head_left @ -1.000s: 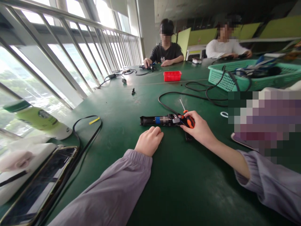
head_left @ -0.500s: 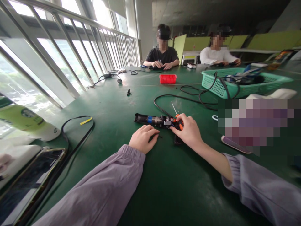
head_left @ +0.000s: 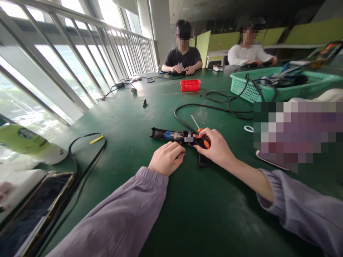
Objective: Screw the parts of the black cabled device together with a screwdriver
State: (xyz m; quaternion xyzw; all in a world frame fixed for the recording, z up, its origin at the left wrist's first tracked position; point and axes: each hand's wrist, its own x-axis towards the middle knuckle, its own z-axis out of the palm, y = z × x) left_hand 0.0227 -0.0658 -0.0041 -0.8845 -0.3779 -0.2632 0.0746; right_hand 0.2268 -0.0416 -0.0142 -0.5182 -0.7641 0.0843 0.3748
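A black corded device [head_left: 175, 135] lies on the green table with its housing open, showing a blue band and inner parts. My right hand [head_left: 218, 148] is closed round the orange and black handle of a screwdriver [head_left: 205, 141], its thin shaft pointing away from me. The thumb and fingertips of that hand are at the device's right end. My left hand [head_left: 167, 157] rests just in front of the device, fingers curled and pressed together. Whatever is in them, if anything, is hidden. A dark flat piece [head_left: 203, 160] sits below the right hand, partly covered.
A red tray [head_left: 190, 85] and a small black part [head_left: 145, 103] lie farther back. A green basket [head_left: 241, 89] holds cables and tools. At left are a phone [head_left: 34, 210], a black strap [head_left: 89, 166] and a bottle [head_left: 29, 142]. Two people sit across the table.
My left fingers have closed, and the small dark piece at their tips has gone out of sight. More of the screwdriver handle shows at my right hand. The view has shifted slightly.
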